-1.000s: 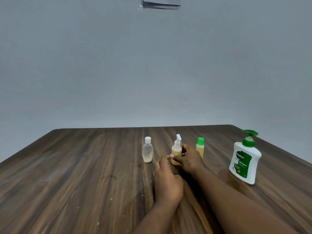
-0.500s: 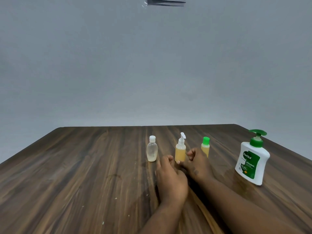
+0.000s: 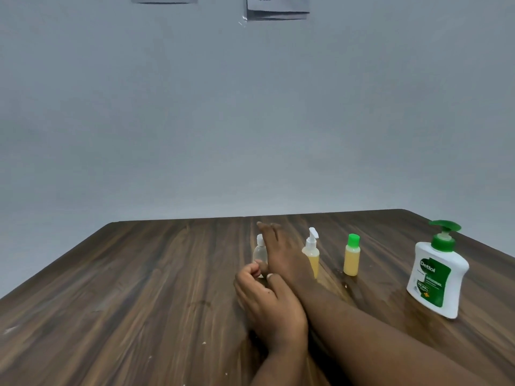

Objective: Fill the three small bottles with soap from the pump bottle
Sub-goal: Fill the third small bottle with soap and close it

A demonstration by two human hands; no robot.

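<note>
My right forearm [image 3: 370, 330] comes in from the lower right and slants across toward the left. At its end my right hand [image 3: 278, 254] lies stretched out, its fingers [image 3: 266, 228] straight, close together and pointing away from me. My left forearm [image 3: 278, 366] rises from the bottom edge, and my left hand [image 3: 269, 302] sits just beside the right wrist on its left, back upward, with its fingers curled in toward the palm and the thumb [image 3: 274, 278] touching the side of the right hand; whether those curled fingers pinch anything I cannot tell.
</note>
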